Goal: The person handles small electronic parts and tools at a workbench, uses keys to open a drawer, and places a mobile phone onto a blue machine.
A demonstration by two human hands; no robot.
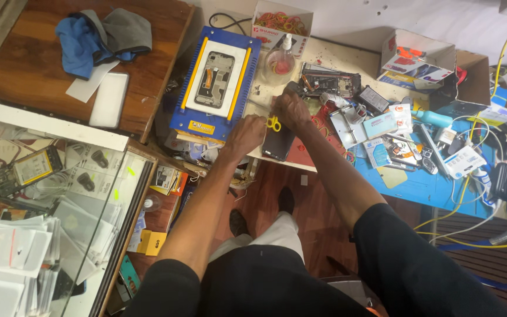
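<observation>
Dark phone (278, 144) flat at bench (324, 56) edge, pinned under left hand (246, 134) and right hand (291, 110), small yellow scissors (273, 123) pinched between them; likely light, rigid, slick, fragile glass, best gripped by side edges.

A black short-sleeved top is worn, its sleeves ending above the elbows. Both forearms are left bare down to the left hand (245, 136) and right hand (291, 110). Light trousers and dark shoes are seen below.
</observation>
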